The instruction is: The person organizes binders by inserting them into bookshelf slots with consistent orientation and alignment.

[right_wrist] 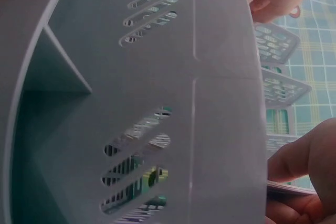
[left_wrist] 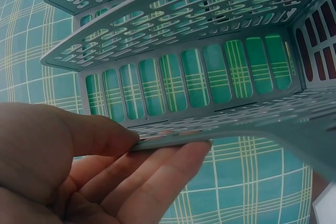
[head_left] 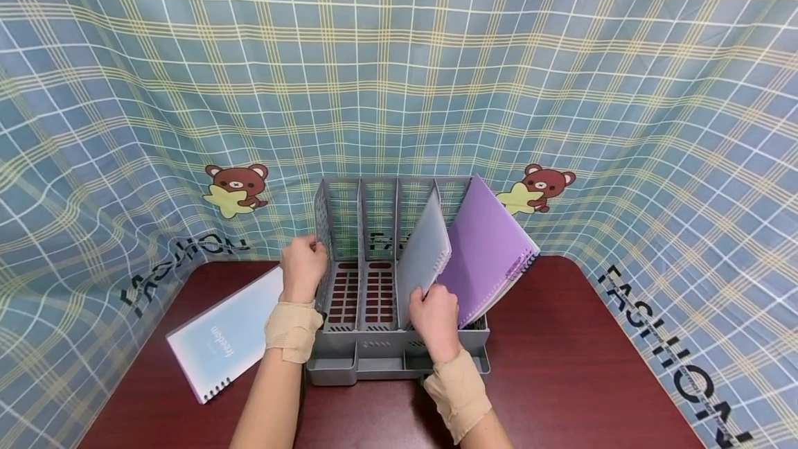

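A grey desktop file organizer (head_left: 380, 344) with upright slotted dividers stands on the table. My left hand (head_left: 303, 270) pinches the edge of its left side wall; in the left wrist view the thumb (left_wrist: 105, 135) and fingers (left_wrist: 163, 169) lie on opposite faces of that wall. With my right hand (head_left: 435, 317) I grip the lower front corner of a pale grey-blue spiral notebook (head_left: 425, 241), which stands in the third compartment from the left. A purple spiral notebook (head_left: 486, 244) leans tilted in the rightmost compartment, its spiral edge jutting toward the front right.
On the table (head_left: 573, 366), left of the organizer, lies a light blue spiral notebook (head_left: 227, 335) marked "freedom". Small open trays (head_left: 332, 371) run along the organizer's front. A plaid curtain (head_left: 399, 75) hangs behind and at both sides.
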`<state>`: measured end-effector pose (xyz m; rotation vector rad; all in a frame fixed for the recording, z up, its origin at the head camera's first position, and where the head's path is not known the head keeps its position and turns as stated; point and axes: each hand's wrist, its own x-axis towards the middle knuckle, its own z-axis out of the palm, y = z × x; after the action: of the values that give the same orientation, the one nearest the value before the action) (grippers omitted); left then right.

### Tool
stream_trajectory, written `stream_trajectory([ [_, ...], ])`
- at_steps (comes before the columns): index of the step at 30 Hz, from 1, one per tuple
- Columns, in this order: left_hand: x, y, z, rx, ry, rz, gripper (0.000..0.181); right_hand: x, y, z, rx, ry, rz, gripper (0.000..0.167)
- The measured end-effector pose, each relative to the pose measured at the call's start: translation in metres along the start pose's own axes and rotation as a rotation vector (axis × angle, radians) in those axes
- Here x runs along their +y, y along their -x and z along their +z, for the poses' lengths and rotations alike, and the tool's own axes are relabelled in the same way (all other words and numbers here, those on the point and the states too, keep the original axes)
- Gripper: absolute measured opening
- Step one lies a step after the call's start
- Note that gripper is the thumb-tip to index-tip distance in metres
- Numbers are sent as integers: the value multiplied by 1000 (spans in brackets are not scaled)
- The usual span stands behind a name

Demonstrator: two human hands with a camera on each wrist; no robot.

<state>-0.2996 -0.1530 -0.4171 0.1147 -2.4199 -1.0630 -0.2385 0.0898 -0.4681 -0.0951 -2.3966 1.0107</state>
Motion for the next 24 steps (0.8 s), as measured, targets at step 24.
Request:
stream_trajectory([
  [24,2,0,1,-14,-4,-55,42,-4,-6,-28,17,-18,39,22],
])
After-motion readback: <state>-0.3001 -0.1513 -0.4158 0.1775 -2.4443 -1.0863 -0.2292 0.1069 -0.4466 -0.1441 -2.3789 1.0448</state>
